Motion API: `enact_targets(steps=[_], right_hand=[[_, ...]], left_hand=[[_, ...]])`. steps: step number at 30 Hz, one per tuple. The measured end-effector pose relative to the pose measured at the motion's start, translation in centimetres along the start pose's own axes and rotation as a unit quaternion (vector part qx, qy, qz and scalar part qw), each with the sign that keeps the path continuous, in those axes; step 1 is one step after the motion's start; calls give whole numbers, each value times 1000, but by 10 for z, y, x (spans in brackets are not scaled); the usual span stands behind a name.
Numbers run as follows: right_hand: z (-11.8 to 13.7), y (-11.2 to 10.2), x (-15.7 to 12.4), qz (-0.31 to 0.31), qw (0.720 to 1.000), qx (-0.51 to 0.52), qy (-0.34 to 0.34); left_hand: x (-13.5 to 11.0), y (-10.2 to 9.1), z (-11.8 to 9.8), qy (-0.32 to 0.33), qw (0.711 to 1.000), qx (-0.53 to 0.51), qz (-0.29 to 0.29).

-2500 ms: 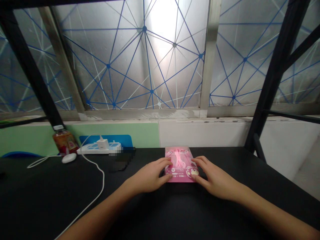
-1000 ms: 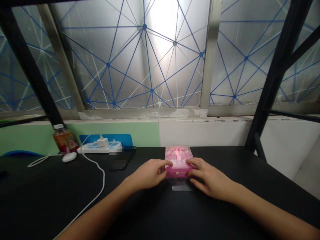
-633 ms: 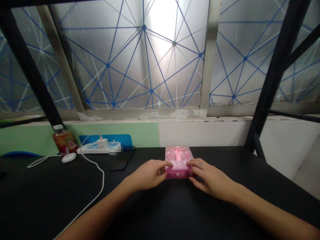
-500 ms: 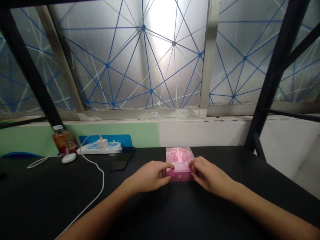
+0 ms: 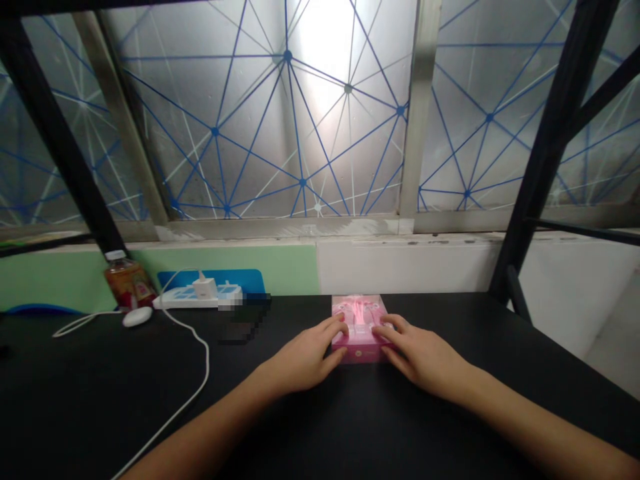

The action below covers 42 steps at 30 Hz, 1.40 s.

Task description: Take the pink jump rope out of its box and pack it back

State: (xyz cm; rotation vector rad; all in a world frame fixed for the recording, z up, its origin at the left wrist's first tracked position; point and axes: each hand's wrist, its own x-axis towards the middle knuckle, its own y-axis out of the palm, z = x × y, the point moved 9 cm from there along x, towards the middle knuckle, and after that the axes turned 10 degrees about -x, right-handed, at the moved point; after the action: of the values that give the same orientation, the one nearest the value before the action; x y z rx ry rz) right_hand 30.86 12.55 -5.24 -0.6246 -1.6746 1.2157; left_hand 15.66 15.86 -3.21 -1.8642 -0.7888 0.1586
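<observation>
A small pink box (image 5: 359,320) with a clear top lies flat on the black table (image 5: 350,427), in the middle near the far edge. My left hand (image 5: 305,357) grips its left side, fingers over the top and thumb against the near face. My right hand (image 5: 425,357) grips its right side the same way. Both forearms rest low over the table.
At the back left stand an orange drink bottle (image 5: 127,283), a white power strip (image 5: 200,295) with a plugged-in charger and a white cable (image 5: 197,373) trailing toward me. A small white oval object (image 5: 137,316) lies by the bottle. Black frame posts (image 5: 543,160) rise on both sides.
The box was turned over from its pictured face to a plainer face. A clear flap seen in front of it a second ago is gone. My fingers have shifted on top.
</observation>
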Motion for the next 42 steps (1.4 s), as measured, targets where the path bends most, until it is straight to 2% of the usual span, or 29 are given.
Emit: enact_targets(steps=[4, 9, 14, 21, 27, 30, 33, 39, 42], right_hand=[[1, -1, -1, 2, 1000, -11, -9], [-1, -3, -3, 6, 996, 83, -11], [-7, -4, -2, 6, 987, 159, 5], [-5, -5, -1, 2, 986, 168, 21], [-1, -13, -3, 27, 983, 181, -18], [-3, -17, -3, 20, 989, 148, -7], [-2, -20, -2, -1, 998, 69, 9], [13, -21, 3, -13, 998, -68, -15], [13, -21, 3, -11, 998, -62, -22]], left_hand=[[1, -1, 0, 3, 1000, 2, -7], [0, -4, 0, -5, 1000, -8, -17], [-1, -4, -1, 6, 1000, -15, -3], [-1, -6, 0, -7, 999, -35, -14], [-4, -8, 6, -10, 999, -51, 11], [-3, -10, 3, 1, 998, -56, 21], [-2, -12, -2, 3, 998, -55, 22], [-1, -12, -5, -15, 997, -65, 26], [-1, -12, -3, -22, 997, -69, 27]])
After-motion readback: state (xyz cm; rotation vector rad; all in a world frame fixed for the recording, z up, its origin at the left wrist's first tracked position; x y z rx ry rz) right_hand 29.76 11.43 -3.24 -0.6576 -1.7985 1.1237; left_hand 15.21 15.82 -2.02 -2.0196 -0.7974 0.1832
